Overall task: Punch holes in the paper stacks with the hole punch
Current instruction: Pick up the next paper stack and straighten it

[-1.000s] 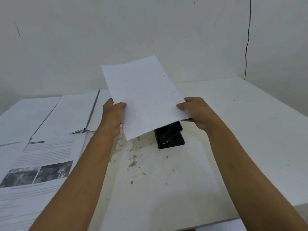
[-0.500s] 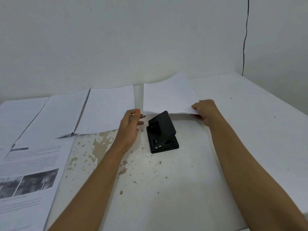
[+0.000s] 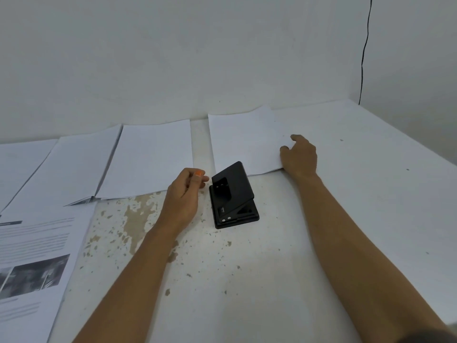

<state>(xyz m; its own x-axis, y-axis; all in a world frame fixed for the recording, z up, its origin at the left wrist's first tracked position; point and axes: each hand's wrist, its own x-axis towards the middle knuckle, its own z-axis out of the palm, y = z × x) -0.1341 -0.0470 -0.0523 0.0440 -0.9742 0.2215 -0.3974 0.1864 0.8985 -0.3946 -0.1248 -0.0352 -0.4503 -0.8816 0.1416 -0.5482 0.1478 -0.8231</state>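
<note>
**Two hands beside the punch, one sheet lying behind it**

Seen from the head camera, the black metal-and-plastic hole punch (image 3: 233,195) is standing on the worn white table (image 3: 247,280), its lever raised at a slant toward the far side. Touching its far end, the thin white sheet of paper (image 3: 243,142) is lying flat near the wall.

The punch is looking heavy and stiff for its size, so I judge it is not sliding easily; the best place to press is the broad top of the lever, while the base is staying on the table. The paper is looking light, soft and easy to bend or crease. I judge it is safer to take it at two opposite edges, with thumb above and fingers below.

The left hand (image 3: 184,195) is hovering just beside the left side of the punch, not touching it as far as I can tell. Its fingers are curling loosely, thumb against the forefinger, and it is holding nothing. The right hand (image 3: 299,155) is resting at the right edge of the sheet with fingers relaxed and partly spread; whether they are pinching the edge I cannot tell. Both forearms are reaching forward over the table.

To the left, several other white paper sheets (image 3: 148,159) and a printed page with a grey photograph (image 3: 34,256) are lying flat.
</note>
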